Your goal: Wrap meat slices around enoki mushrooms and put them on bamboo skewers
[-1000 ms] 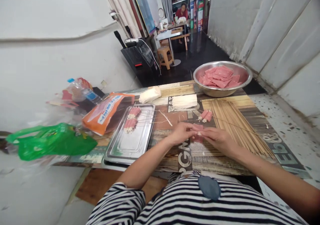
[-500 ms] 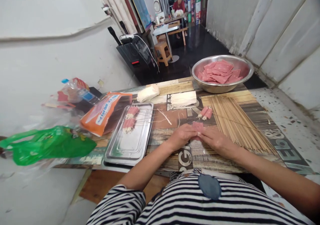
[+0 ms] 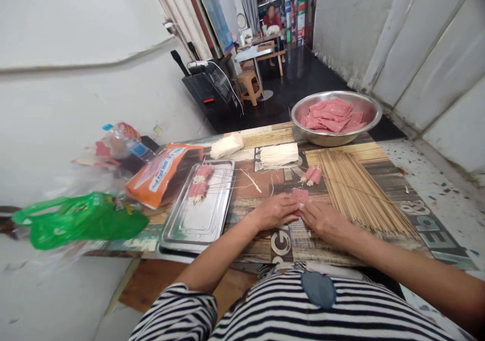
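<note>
My left hand (image 3: 276,210) and my right hand (image 3: 324,218) meet on the table's near middle, fingers curled and pressed on a pink meat slice (image 3: 300,195) that lies between their fingertips. Just beyond it lie two finished meat rolls (image 3: 312,175) beside a spread of bamboo skewers (image 3: 352,187). A steel bowl (image 3: 364,128) of pink meat slices stands at the far right. White enoki mushroom bundles (image 3: 278,154) lie in the middle. A steel tray (image 3: 197,220) on the left carries skewered rolls (image 3: 200,180).
An orange plastic bag (image 3: 159,173), a green bag (image 3: 76,220) and a plastic bottle (image 3: 127,141) crowd the table's left end by the white wall. A dark floor, a stool and a seated person lie beyond the table.
The meat slice now lies flatter under my fingertips, and both hands have lowered onto the table. The view shifted slightly.
</note>
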`<state>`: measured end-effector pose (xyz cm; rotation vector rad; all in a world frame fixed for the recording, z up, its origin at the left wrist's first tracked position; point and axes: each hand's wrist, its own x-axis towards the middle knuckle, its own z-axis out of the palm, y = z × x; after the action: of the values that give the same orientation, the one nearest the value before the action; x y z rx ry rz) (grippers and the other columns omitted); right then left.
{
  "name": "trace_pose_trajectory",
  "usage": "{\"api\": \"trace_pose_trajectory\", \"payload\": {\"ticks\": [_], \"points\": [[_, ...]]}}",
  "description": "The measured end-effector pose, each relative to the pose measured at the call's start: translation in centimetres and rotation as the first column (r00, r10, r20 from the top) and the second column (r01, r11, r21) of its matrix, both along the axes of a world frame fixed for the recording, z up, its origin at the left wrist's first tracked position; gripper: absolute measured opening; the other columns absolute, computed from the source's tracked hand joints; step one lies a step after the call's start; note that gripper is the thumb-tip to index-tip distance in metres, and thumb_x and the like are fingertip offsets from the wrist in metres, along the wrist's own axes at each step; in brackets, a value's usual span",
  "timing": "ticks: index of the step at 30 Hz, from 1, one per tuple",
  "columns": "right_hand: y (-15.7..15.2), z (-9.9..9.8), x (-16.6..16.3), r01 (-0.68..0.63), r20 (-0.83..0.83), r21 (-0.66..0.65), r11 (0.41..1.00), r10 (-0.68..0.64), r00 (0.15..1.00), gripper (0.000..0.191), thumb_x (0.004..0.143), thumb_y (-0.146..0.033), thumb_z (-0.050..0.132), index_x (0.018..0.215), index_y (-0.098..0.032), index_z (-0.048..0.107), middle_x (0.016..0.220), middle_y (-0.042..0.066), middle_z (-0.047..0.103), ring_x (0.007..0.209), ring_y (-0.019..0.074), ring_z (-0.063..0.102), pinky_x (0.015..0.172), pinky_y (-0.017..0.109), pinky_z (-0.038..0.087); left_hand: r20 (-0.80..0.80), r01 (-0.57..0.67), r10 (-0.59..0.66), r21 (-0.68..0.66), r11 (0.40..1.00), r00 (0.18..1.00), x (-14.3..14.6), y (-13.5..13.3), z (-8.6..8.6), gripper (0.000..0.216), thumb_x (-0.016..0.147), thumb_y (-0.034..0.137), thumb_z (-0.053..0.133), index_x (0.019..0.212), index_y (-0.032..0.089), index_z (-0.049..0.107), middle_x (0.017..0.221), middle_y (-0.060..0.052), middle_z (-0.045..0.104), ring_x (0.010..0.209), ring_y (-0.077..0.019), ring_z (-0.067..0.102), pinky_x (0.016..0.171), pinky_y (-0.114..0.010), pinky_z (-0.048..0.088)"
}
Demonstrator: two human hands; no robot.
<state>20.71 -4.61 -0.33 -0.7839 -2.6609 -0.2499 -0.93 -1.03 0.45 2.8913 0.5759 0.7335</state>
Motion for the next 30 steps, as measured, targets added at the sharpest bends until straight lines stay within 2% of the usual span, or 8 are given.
{"api": "trace_pose_trajectory", "payload": {"ticks": [4, 6, 9, 12, 14, 21, 27, 30], "points": [[1.0, 0.2, 0.4, -0.030, -0.272, -0.157, 0.987, -0.014, 0.962, 0.024, 0.094, -0.014, 0.045, 0.103, -0.010, 0.067, 0.102, 0.014, 0.068, 0.095, 0.0212, 0.062, 0.085, 0.035, 0.051, 0.003, -0.043, 0.043, 0.039, 0.998, 0.999, 0.3, -0.5, -0.5, 0.025, 0.094, 0.027, 0.052, 0.111, 0.012, 0.063, 0.112, -0.014, 0.070, 0.104, -0.0192, 0.065, 0.093, -0.037, 0.054], [1.5, 0.5, 0.6, -0.040, -0.374, -0.271, 0.962, -0.067, 0.925, 0.021, 0.094, -0.019, 0.049, 0.102, -0.015, 0.068, 0.101, 0.009, 0.071, 0.095, 0.0196, 0.064, 0.087, 0.034, 0.051, 0.017, -0.085, 0.085, 0.031, 0.996, 0.996, 0.7, -1.3, -0.4, 0.025, 0.094, 0.027, 0.052, 0.112, 0.012, 0.063, 0.115, -0.014, 0.068, 0.105, -0.0195, 0.064, 0.093, -0.037, 0.054], [1.9, 1.0, 1.0, -0.070, -0.432, -0.422, 0.904, -0.133, 0.892, 0.018, 0.092, -0.026, 0.054, 0.097, -0.021, 0.071, 0.094, 0.005, 0.073, 0.088, 0.0187, 0.067, 0.083, 0.032, 0.052, 0.107, -0.195, 0.196, -0.021, 0.981, 0.975, 1.5, -2.7, 0.1, 0.021, 0.096, 0.023, 0.049, 0.107, 0.014, 0.065, 0.107, -0.011, 0.072, 0.100, -0.0165, 0.066, 0.088, -0.033, 0.054], [2.2, 1.5, 1.2, -0.103, -0.441, -0.530, 0.841, -0.170, 0.881, 0.020, 0.092, -0.030, 0.054, 0.092, -0.020, 0.072, 0.092, 0.005, 0.073, 0.087, 0.0188, 0.067, 0.080, 0.031, 0.052, 0.187, -0.279, 0.291, -0.088, 0.956, 0.938, 2.1, -3.6, 0.6, 0.020, 0.096, 0.022, 0.048, 0.105, 0.016, 0.066, 0.099, -0.007, 0.074, 0.091, -0.0148, 0.068, 0.080, -0.030, 0.055], [2.3, 1.6, 1.3, -0.114, -0.430, -0.576, 0.810, -0.181, 0.884, 0.022, 0.093, -0.031, 0.053, 0.090, -0.020, 0.072, 0.091, 0.005, 0.073, 0.085, 0.0184, 0.066, 0.078, 0.031, 0.052, 0.178, -0.296, 0.308, -0.091, 0.951, 0.934, 2.1, -3.8, 0.6, 0.023, 0.097, 0.022, 0.047, 0.111, 0.017, 0.064, 0.101, -0.006, 0.074, 0.090, -0.0151, 0.068, 0.078, -0.029, 0.055], [2.7, 2.3, 1.1, -0.044, -0.357, -0.651, 0.758, -0.254, 0.899, 0.026, 0.091, -0.035, 0.054, 0.081, -0.020, 0.073, 0.080, 0.005, 0.072, 0.076, 0.0189, 0.065, 0.070, 0.030, 0.049, 0.094, -0.226, 0.219, 0.072, 0.972, 0.971, 1.2, -3.4, -0.5, 0.030, 0.097, 0.016, 0.042, 0.123, 0.018, 0.056, 0.112, -0.010, 0.070, 0.099, -0.0179, 0.066, 0.083, -0.034, 0.056], [3.5, 3.1, 0.5, 0.042, -0.230, -0.718, 0.694, -0.294, 0.928, 0.020, 0.086, -0.028, 0.060, 0.072, -0.020, 0.073, 0.078, 0.003, 0.072, 0.071, 0.0176, 0.064, 0.063, 0.026, 0.044, 0.076, -0.282, 0.276, 0.081, 0.956, 0.958, 1.8, -3.8, -0.3, 0.022, 0.095, 0.023, 0.050, 0.113, 0.015, 0.060, 0.099, -0.010, 0.070, 0.088, -0.0187, 0.064, 0.078, -0.034, 0.056], [3.9, 2.8, 0.6, 0.071, -0.187, -0.724, 0.686, -0.293, 0.938, 0.022, 0.085, -0.028, 0.061, 0.068, -0.020, 0.071, 0.072, 0.002, 0.070, 0.066, 0.0163, 0.062, 0.059, 0.025, 0.041, 0.076, -0.335, 0.331, 0.058, 0.940, 0.941, 2.0, -3.9, -0.1, 0.019, 0.095, 0.022, 0.050, 0.106, 0.016, 0.064, 0.098, -0.009, 0.070, 0.083, -0.0173, 0.063, 0.074, -0.031, 0.055]]}}
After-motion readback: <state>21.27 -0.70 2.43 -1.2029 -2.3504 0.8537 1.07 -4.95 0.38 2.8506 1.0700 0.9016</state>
